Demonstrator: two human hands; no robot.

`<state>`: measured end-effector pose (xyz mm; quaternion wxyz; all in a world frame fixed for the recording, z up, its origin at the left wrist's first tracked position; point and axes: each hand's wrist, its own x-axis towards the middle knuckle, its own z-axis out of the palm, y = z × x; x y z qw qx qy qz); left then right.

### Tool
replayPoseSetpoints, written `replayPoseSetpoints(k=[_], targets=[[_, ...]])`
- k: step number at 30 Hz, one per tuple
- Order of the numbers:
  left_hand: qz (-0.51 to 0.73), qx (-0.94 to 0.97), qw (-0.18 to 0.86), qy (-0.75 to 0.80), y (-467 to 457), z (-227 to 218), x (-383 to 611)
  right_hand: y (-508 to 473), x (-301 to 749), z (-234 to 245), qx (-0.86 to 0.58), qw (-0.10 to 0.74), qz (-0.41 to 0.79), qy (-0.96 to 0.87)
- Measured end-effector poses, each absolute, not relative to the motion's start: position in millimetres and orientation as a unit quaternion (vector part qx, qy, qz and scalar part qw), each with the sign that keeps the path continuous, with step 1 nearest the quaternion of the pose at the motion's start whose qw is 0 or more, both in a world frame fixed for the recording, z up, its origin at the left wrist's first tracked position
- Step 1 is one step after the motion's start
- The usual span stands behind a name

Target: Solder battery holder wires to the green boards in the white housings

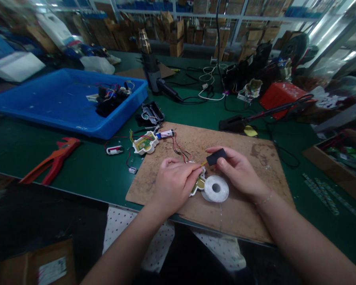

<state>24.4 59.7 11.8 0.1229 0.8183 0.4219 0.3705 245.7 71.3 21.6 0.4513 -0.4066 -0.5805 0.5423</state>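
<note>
My right hand (240,170) is closed on a small black block (216,156), held between thumb and fingers. Thin yellow and red wires (204,163) come out of the block's left end. My left hand (176,182) pinches those wires close to the block. Under my hands lies a white-edged housing with a yellowish inside (200,183), partly hidden by my left hand. A white spool of solder wire (216,189) stands beside it, with a thin strand hanging toward the table edge. Another open white housing with a circuit board (146,143) lies up and to the left, wired to a small cylindrical part (165,134).
A brown board (255,198) covers the work spot on the green table. At left are a blue tray (86,128) and orange-red cutters (55,160). A heat gun (151,67) stands behind. To the right are a black tool holder (233,124) and a cardboard box (335,166).
</note>
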Motion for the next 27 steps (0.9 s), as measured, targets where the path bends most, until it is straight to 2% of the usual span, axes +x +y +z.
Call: replayPoseSetpoints(k=[6,17,27], targets=[[0.346,0.853,0.052,0.387,73.0,21.2,35.6,77.5,250.1,19.2,-0.431,0.447,0.515,-0.591],[0.340,0.828,0.131,0.426,74.1,12.1,31.1,78.3,247.5,17.0,-0.432,0.442,0.517,-0.592],[0.349,0.827,0.129,0.422,69.5,6.7,32.3,75.5,246.9,18.3,-0.431,0.362,0.499,-0.659]])
